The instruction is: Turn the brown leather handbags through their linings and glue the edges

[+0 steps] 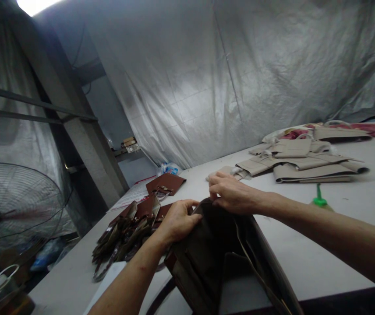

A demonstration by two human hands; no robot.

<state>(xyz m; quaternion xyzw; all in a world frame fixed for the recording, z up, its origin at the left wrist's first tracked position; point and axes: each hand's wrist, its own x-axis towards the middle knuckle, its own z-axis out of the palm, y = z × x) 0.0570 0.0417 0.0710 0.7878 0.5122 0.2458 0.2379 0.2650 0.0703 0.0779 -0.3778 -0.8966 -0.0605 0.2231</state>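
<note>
A dark bag [203, 258], its dark inside facing me, stands tilted at the near edge of the table. My left hand [182, 218] grips its upper left edge, the thumb on the inner side and the fingers behind. At the top right corner of the same bag, my right hand [228, 192] pinches the rim with bent fingers. A dark strap [163, 293] hangs at the bag's lower left. The bag's outer face is mostly hidden from me.
Left of my hands lies a heap of brown bags [125, 236], with one brown bag [166, 183] behind it. Beige bag pieces [306, 162] are piled at the right. A green-capped bottle [320, 201] stands beyond my right forearm. A fan [16, 205] is at far left.
</note>
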